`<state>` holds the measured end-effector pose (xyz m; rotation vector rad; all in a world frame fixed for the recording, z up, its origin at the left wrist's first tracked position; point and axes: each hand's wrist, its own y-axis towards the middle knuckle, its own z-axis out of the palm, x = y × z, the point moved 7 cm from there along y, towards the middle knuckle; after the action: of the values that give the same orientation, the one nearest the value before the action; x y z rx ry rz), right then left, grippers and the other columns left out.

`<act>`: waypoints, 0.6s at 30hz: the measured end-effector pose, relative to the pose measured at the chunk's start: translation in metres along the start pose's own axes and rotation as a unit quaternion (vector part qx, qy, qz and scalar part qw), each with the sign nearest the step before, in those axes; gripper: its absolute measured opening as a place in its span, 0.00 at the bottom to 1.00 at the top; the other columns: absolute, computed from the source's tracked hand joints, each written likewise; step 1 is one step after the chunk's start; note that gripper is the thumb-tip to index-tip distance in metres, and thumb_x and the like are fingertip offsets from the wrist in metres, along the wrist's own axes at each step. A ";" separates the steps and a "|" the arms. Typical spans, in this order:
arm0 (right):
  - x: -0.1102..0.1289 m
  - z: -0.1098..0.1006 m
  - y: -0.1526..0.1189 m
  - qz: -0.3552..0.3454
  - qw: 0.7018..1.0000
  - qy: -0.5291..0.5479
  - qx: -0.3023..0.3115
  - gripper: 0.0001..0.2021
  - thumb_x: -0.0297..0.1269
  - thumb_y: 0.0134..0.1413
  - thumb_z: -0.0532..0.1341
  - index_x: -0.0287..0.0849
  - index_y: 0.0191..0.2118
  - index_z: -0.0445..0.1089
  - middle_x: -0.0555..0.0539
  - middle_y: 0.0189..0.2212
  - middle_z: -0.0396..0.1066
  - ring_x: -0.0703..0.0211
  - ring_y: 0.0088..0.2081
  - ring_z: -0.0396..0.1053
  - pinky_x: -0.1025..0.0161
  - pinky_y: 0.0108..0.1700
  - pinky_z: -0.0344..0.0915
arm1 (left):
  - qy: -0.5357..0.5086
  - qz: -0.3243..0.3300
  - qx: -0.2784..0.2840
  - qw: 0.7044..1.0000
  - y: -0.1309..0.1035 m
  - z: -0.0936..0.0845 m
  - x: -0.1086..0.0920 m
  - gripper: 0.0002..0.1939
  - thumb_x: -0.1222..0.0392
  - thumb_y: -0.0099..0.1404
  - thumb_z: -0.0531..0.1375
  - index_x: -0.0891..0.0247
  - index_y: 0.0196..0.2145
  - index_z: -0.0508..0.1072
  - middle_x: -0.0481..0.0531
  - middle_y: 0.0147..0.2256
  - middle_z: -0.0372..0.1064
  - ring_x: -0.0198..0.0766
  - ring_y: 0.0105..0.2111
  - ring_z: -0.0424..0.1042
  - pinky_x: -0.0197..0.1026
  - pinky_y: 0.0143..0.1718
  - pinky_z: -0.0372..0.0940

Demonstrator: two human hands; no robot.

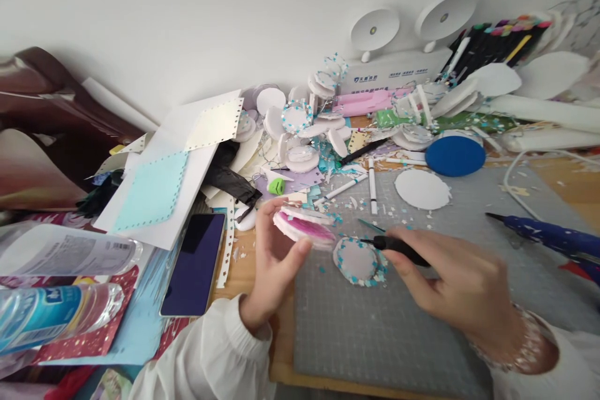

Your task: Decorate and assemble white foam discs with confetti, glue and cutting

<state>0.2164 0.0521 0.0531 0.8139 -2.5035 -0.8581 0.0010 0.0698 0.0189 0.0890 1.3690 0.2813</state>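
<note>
Between the thumb and fingers of my left hand (280, 256) is a round white foam disc piece (307, 229), tilted, with a pink-purple face and small blue bits at its right edge. My right hand (450, 284) grips a black-handled tool with a thin tip (404, 250); its exact kind is unclear. A thin teal sliver (371, 225) shows just above that tip. Close to the tip, a round white disc (357, 259) rimmed with blue and white bits lies on the grey cutting mat (356, 337).
Many white discs (302, 159) and paper scraps crowd the back. A blue disc (455, 156) and white disc (422, 189) lie on the mat. At right is a blue glue gun (539, 234); at left, a phone (193, 265) and plastic bottles (60, 309).
</note>
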 end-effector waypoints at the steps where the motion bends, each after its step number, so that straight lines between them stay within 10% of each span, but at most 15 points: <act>1: 0.000 0.001 0.000 0.002 1.000 0.009 0.004 0.08 0.38 0.61 0.61 0.38 0.41 0.72 0.45 0.30 0.78 0.57 0.28 0.76 0.62 0.31 0.62 | 0.006 0.002 0.014 1.000 -0.001 0.003 -0.001 0.28 0.47 0.57 0.67 0.53 0.53 0.64 0.54 0.50 0.65 0.46 0.51 0.68 0.49 0.54 0.64; 18: 0.004 0.004 0.002 0.016 0.998 0.048 0.043 0.09 0.38 0.63 0.59 0.39 0.39 0.73 0.46 0.29 0.78 0.58 0.25 0.74 0.62 0.28 0.60 | 0.070 0.065 0.055 0.994 -0.010 0.009 0.001 0.41 0.58 0.49 0.74 0.55 0.59 0.65 0.57 0.57 0.66 0.50 0.58 0.66 0.51 0.61 0.61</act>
<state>0.2103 0.0532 0.0519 0.8211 -2.4753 -0.6879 0.0115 0.0616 0.0175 0.2557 1.5215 0.3259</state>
